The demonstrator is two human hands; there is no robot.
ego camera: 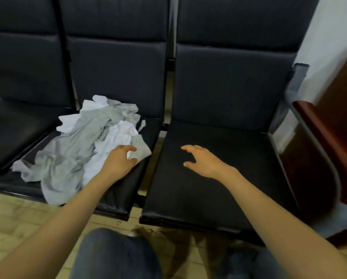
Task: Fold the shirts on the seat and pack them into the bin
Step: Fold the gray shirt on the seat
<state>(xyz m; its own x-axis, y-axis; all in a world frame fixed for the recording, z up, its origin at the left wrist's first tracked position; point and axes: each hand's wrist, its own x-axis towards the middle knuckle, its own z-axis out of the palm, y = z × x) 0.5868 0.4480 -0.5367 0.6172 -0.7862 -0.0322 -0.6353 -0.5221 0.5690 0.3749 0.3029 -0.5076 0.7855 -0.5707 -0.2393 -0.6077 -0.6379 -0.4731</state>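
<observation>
Where the shirts [73, 150] spill across the middle seat [128, 190], grey and white lie tangled in one loose heap that reaches the seat's front edge. Left hand [120, 161] lies at the heap's right edge, fingers curved over white cloth beside a grey cuff [142, 148]; whether it grips, cannot tell. Right hand [200, 161] hovers over the right seat [188, 198], fingers spread and holding nothing, dark cushion showing all round it. Narrow gap between the two seats. Brown wooden chair arm [319, 137] stands just beside the right seat's outer edge.

Shirts [82, 143] heaped on the middle seat [126, 190], left of another seat [208, 188].
</observation>
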